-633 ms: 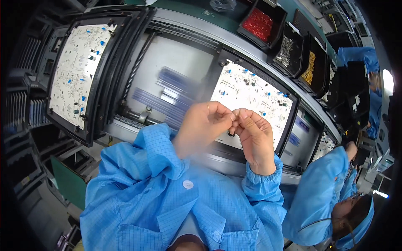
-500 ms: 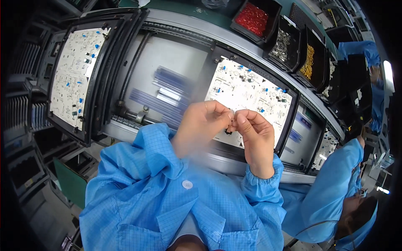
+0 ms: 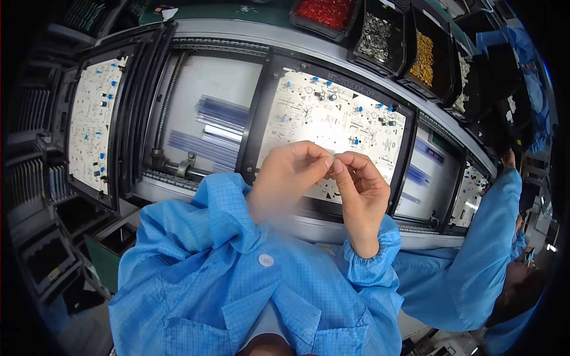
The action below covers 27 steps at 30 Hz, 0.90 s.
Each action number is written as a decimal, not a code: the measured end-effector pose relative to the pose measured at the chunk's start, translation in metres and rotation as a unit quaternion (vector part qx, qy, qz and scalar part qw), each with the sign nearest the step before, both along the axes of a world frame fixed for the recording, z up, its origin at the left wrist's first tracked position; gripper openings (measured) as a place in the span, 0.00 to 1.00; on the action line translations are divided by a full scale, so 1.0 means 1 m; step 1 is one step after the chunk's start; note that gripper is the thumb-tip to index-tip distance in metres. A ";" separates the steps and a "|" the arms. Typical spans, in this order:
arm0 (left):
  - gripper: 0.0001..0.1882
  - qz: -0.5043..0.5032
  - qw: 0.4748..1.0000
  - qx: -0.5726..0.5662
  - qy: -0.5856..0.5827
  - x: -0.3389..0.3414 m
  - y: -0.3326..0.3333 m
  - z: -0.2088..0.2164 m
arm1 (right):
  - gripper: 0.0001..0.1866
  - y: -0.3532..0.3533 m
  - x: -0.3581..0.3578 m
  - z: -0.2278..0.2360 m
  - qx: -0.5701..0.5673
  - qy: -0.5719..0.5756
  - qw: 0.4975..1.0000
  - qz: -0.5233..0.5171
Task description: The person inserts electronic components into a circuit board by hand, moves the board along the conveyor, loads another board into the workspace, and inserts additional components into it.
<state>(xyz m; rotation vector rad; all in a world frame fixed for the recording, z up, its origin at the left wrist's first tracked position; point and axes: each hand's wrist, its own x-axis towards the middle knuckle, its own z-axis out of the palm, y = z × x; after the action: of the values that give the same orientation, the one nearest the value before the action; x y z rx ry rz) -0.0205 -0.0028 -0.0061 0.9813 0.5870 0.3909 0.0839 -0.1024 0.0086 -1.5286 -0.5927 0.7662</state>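
Note:
My left hand and my right hand meet fingertip to fingertip over the lower part of a white circuit board. Both are closed in a pinch. A tiny pale piece shows between the fingertips; it is too small to name. The board sits in a black frame and carries blue, black and dark green parts, mostly along its upper side. Bright glare washes out its middle. My hands hide the board's lower left part.
A second framed board lies at the left on the conveyor rail. Beyond the rail stand black bins of red parts, silver parts, yellow parts and whitish parts. At the right, a co-worker's blue sleeve reaches toward another board.
The framed boards and bins have shifted left in the picture. My hands stay pinched together at nearly the same spot. The co-worker's arm has moved slightly to the right in the picture.

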 end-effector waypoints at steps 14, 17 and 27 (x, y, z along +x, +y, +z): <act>0.10 -0.064 0.976 -0.189 -0.081 0.007 0.004 -0.004 | 0.05 -0.004 0.010 -0.001 -0.058 -0.423 0.904 0.034; 0.10 -0.079 0.983 -0.156 -0.063 0.008 0.003 -0.008 | 0.04 -0.005 0.011 0.005 -0.071 -0.408 0.909 0.039; 0.08 -0.085 0.995 -0.053 0.003 0.002 0.004 -0.007 | 0.03 -0.007 0.000 -0.001 -0.065 -0.039 0.997 0.007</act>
<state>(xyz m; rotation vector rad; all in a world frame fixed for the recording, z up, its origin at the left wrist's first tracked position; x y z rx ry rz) -0.0188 0.0017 -0.0128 0.9227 0.5202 0.2042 0.0839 -0.1092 0.0074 -1.6811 -0.6222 0.7716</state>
